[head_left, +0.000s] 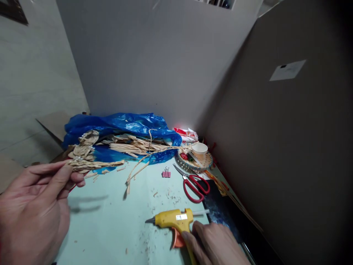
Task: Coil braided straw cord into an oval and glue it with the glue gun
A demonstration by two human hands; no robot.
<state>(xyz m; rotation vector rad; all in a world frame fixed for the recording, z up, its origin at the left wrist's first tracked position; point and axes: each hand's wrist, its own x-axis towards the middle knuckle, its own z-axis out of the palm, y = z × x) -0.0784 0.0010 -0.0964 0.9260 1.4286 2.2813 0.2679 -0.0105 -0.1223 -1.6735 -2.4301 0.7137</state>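
Pinched straw braid (95, 165) in left hand (41, 200); touched glue gun (168, 218), aimed toward tabletop's (110, 221) left edge, with right hand (216, 241); couldn't confirm closure.

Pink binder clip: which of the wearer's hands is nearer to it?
The right hand, it appears: it is at the yellow glue gun, below and right of the clip. The left hand holds braided strands well to the left.

Bare left hand (41, 200); bare right hand (213, 241)
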